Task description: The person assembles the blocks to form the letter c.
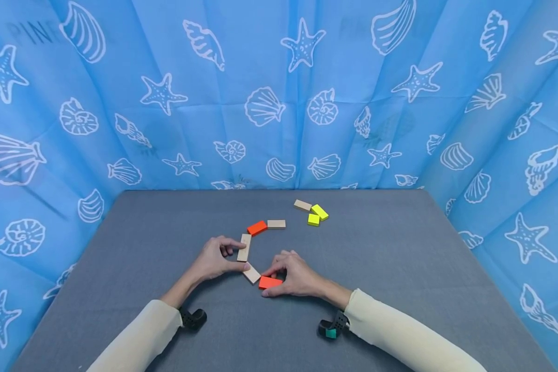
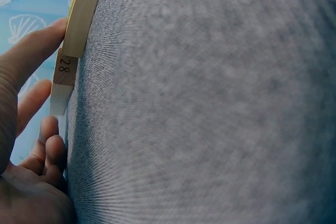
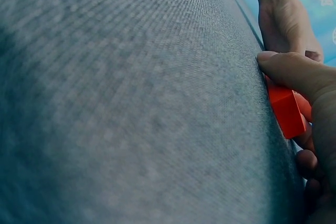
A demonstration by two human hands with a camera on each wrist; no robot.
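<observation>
A curved row of flat blocks lies on the grey table. My right hand (image 1: pixel 299 276) grips an orange-red block (image 1: pixel 269 282) at the near end, thumb on its near side and fingers beyond it. The right wrist view shows this block's end (image 3: pixel 287 114) between thumb and fingers. Next to it lies a slanted pale wooden block (image 1: pixel 251 274). My left hand (image 1: pixel 212 260) has its thumb at this block's upper end, and its extended index finger touches a second wooden block (image 1: pixel 244 249). In the left wrist view the number 28 marks one block's end (image 2: pixel 64 68).
Farther along the row are another orange-red block (image 1: pixel 257 228) and a wooden block (image 1: pixel 276 224). Toward the back lie a loose wooden block (image 1: pixel 303 205) and two yellow blocks (image 1: pixel 320 212). A blue shell-patterned curtain (image 1: pixel 269 139) hangs behind the table (image 1: pixel 376 232).
</observation>
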